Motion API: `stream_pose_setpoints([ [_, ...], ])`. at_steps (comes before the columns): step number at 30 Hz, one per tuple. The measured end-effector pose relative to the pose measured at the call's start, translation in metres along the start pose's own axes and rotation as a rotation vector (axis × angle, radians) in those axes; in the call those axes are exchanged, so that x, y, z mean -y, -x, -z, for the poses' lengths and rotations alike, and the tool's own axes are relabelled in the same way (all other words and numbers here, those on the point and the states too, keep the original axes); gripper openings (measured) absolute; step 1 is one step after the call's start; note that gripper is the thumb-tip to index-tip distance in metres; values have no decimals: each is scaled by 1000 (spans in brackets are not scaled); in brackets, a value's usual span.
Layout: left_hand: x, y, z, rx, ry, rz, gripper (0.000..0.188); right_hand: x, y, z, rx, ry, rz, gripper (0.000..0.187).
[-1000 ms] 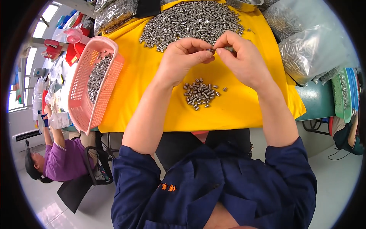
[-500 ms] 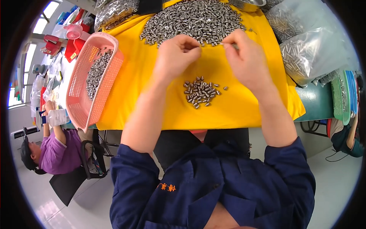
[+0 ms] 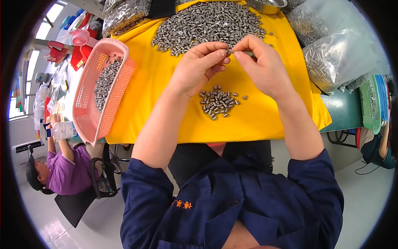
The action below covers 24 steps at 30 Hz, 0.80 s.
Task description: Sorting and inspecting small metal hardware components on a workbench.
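Note:
My left hand [image 3: 202, 65] and my right hand [image 3: 262, 65] meet fingertip to fingertip over the yellow cloth [image 3: 157, 120]. The left thumb and forefinger are pinched together, and the right fingers close on something thin beside them. What sits between the fingertips is too small and covered to make out. Just beyond the hands spreads a large heap of small metal sleeves [image 3: 203, 25]. Nearer to me, below the hands, lies a small pile of the same metal pieces [image 3: 217, 102], with one loose piece [image 3: 245, 97] at its right.
A pink basket [image 3: 124, 79] partly filled with metal pieces stands at left. Clear bags of metal parts [image 3: 327, 62] lie at right, and a metal bowl [image 3: 269, 6] sits at the back. Green and blue baskets [image 3: 370, 103] are far right. A person in purple [image 3: 68, 170] sits at left.
My hands have come together; the left moved right and turned so its thumb and forefinger meet the right fingertips. The small pile looks unchanged.

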State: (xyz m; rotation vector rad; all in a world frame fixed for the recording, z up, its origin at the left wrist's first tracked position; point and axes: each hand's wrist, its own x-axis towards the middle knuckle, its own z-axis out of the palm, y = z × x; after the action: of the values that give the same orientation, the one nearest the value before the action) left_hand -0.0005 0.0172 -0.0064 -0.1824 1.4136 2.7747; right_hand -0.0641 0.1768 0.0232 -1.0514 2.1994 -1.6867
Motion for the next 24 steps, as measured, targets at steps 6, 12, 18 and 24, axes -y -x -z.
stream_pose_setpoints([
  [6, 1, 1, -4, 28, 6, -3, 15, -4, 0, -1, -15, -62, 30, 5],
  [12, 3, 2, -13, -121, -292, -110, 14, 0, 5, -5, -60, 334, 206, 5],
  [18, 2, 2, -6, -115, -242, -95, 16, -10, 0, -3, -56, 108, 107, 8],
  [24, 6, 20, -21, 214, -1296, -214, 19, -15, -8, 17, -198, 7, 78, 10],
])
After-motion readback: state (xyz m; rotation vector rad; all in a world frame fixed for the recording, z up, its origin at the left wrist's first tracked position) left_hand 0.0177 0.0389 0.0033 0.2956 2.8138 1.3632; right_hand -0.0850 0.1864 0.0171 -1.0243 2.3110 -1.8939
